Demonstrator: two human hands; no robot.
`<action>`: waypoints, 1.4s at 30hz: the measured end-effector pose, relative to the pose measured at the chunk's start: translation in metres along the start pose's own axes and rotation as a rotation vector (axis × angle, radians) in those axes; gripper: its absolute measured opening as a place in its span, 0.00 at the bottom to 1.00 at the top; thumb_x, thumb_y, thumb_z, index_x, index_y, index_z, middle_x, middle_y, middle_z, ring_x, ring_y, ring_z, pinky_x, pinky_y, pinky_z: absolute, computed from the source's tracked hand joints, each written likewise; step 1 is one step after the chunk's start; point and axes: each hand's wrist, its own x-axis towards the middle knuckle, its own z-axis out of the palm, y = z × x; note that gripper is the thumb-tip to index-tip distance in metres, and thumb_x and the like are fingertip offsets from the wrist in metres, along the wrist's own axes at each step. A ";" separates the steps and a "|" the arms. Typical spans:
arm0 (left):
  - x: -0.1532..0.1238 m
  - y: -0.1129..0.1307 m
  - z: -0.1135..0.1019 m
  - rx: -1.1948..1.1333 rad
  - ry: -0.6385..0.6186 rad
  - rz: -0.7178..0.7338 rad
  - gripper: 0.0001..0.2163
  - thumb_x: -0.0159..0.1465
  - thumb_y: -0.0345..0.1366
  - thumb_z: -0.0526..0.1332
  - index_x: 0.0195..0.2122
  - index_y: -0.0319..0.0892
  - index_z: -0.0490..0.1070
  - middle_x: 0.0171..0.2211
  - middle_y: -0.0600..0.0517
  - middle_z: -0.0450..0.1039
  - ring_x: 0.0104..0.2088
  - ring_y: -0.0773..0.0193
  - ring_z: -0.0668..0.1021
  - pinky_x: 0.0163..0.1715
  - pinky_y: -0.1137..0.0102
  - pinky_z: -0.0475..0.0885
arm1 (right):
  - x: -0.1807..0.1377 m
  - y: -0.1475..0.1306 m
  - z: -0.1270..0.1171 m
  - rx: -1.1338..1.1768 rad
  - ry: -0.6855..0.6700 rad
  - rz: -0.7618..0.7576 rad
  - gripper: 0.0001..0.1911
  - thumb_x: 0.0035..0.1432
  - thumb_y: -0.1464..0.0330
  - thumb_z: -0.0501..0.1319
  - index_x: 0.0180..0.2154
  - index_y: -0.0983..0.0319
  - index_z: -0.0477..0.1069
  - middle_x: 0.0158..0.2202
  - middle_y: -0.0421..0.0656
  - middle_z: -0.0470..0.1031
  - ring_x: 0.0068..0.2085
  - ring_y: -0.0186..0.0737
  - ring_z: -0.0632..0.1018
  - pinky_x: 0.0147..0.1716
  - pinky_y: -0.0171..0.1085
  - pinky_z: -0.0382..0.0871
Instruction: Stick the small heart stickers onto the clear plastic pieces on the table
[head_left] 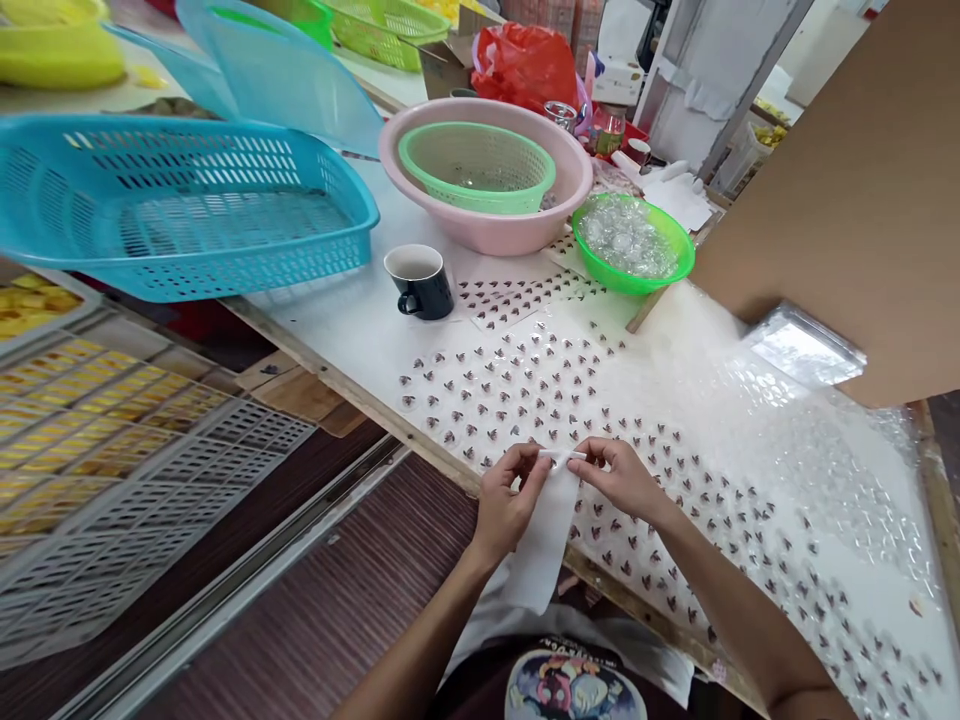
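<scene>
Between my two hands hangs a white paper strip [541, 545], pinched along its top edge at the near rim of the table. My left hand [510, 500] grips its left corner between thumb and forefinger. Opposite it, my right hand [619, 478] pinches the right corner, with a small gap between the two sets of fingertips. Rows of small clear pieces with dark printed marks [517, 385] cover the white tabletop around and beyond my hands. What is printed on them is too small to read.
A dark mug [429, 297] stands behind the rows. Farther back are a blue basket [247, 265], a pink basin [510, 235] holding a green colander [480, 200], and a green bowl [626, 283] of clear pieces. A cardboard sheet [840, 200] rises at right. Crates [180, 540] stand lower left.
</scene>
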 end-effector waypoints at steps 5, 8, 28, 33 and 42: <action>-0.001 -0.002 0.002 -0.002 0.026 -0.027 0.11 0.66 0.42 0.60 0.30 0.40 0.71 0.24 0.54 0.69 0.26 0.67 0.69 0.27 0.73 0.64 | -0.005 -0.001 0.002 -0.050 -0.008 -0.017 0.15 0.63 0.60 0.58 0.28 0.61 0.70 0.25 0.38 0.68 0.29 0.35 0.69 0.30 0.35 0.60; -0.001 -0.002 0.003 -0.004 0.035 -0.043 0.13 0.67 0.42 0.60 0.29 0.40 0.71 0.23 0.55 0.68 0.25 0.68 0.68 0.25 0.73 0.63 | -0.005 -0.003 0.003 -0.070 0.039 -0.047 0.12 0.63 0.60 0.59 0.30 0.60 0.71 0.26 0.39 0.70 0.30 0.35 0.71 0.31 0.35 0.61; -0.002 -0.001 0.004 0.119 0.064 0.040 0.14 0.67 0.41 0.59 0.25 0.42 0.67 0.21 0.58 0.62 0.23 0.69 0.64 0.25 0.73 0.61 | -0.008 0.003 0.004 -0.184 0.127 -0.141 0.07 0.65 0.64 0.58 0.38 0.58 0.73 0.33 0.41 0.77 0.35 0.39 0.75 0.39 0.39 0.66; -0.002 0.000 0.005 0.142 0.073 0.038 0.15 0.68 0.42 0.59 0.25 0.42 0.66 0.21 0.58 0.62 0.23 0.69 0.64 0.25 0.73 0.61 | -0.010 0.002 0.006 -0.251 0.166 -0.231 0.06 0.65 0.68 0.58 0.43 0.58 0.73 0.38 0.42 0.77 0.38 0.39 0.75 0.44 0.41 0.66; -0.002 -0.004 0.005 0.187 0.029 0.027 0.18 0.68 0.45 0.57 0.24 0.42 0.65 0.20 0.58 0.60 0.22 0.69 0.63 0.24 0.73 0.60 | -0.004 -0.004 0.007 -0.052 0.311 -0.208 0.11 0.62 0.63 0.61 0.46 0.56 0.68 0.37 0.42 0.72 0.38 0.40 0.73 0.41 0.41 0.67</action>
